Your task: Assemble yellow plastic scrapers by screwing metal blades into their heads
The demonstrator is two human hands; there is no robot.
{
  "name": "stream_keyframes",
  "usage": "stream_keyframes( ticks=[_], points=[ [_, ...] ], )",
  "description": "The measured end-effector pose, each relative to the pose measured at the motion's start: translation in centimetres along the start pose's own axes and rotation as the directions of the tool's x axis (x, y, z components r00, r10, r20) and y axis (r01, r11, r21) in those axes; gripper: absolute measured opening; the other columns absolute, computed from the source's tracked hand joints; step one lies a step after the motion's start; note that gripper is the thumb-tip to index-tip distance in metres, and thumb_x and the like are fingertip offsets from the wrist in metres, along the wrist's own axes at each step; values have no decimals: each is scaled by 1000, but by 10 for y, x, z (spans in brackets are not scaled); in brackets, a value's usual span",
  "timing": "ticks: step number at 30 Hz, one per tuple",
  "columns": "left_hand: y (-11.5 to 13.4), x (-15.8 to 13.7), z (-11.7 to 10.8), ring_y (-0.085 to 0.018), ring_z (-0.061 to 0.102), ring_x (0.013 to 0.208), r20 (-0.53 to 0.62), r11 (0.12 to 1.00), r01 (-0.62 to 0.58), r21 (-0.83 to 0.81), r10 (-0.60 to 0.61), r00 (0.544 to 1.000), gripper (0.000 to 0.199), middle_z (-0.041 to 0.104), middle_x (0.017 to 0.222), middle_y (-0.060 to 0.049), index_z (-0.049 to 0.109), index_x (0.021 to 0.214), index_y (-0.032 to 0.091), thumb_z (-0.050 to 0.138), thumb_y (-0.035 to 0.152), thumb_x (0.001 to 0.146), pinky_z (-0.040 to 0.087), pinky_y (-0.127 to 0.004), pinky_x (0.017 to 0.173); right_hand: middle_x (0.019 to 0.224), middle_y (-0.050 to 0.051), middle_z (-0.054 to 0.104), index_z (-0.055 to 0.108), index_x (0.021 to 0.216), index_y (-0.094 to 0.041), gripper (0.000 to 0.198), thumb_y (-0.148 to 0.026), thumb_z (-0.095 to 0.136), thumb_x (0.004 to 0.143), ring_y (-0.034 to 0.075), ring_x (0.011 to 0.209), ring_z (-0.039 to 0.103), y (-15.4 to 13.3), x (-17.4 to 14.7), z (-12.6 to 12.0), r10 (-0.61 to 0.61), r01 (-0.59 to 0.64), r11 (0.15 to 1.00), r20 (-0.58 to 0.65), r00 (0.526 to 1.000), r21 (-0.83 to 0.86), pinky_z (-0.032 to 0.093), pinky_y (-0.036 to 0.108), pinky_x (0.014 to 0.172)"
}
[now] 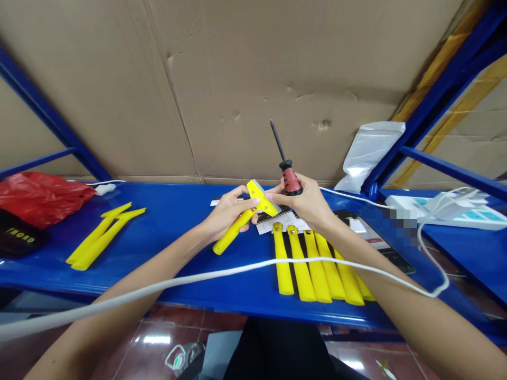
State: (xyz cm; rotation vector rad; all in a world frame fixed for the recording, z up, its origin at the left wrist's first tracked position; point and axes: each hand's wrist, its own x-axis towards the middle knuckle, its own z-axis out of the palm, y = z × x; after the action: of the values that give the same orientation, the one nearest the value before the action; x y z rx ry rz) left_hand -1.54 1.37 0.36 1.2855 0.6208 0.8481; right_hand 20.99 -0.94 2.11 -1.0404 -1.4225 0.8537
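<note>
My left hand (230, 210) is closed around a yellow scraper (237, 228), near where its handle meets the wide head. A grey blade edge and small screws show on that head. My right hand (307, 199) grips a screwdriver (292, 179) by its red and black handle, its shaft pointing up and away from the scraper. The thumb and a finger of that same hand touch the blade side of the scraper head. Several yellow handles (303, 269) lie in a row below my right hand, their far ends partly hidden by my forearm.
Two yellow scraper pieces (106, 237) lie on the blue table (166, 211) at left, near a red plastic bag (47, 198). A white cable (222, 272) crosses in front of my forearms. At right are a dark tablet-like device (380, 243) and a white box (447, 211).
</note>
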Motion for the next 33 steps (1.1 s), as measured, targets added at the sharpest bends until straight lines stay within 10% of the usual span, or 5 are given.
stream_keyframes(
  ticks=[20,26,33],
  points=[
    [17,9,-28,-14,69,55,-138,971,-221,96,232,963,44,77,78,-3,60,116,23,92,42,92,45,-19,42,99,9,83,72,97,-24,55,-76,89,88,27,86,78,3,0,-3,-112,104,985,-49,993,-136,63,45,85],
    [25,20,-58,-13,70,61,-274,969,-244,41,246,930,43,77,91,-3,59,111,23,93,35,88,43,-18,41,71,1,62,52,76,-27,69,-91,59,101,16,55,51,3,2,-7,-24,49,957,89,996,-286,43,37,56],
    [21,31,-101,-11,70,67,-480,967,-255,13,230,847,34,71,91,0,56,100,22,89,28,92,44,-18,45,98,9,82,71,105,-25,50,-75,70,102,26,83,71,-7,3,-29,-74,210,879,311,947,-429,50,39,70]
  ],
)
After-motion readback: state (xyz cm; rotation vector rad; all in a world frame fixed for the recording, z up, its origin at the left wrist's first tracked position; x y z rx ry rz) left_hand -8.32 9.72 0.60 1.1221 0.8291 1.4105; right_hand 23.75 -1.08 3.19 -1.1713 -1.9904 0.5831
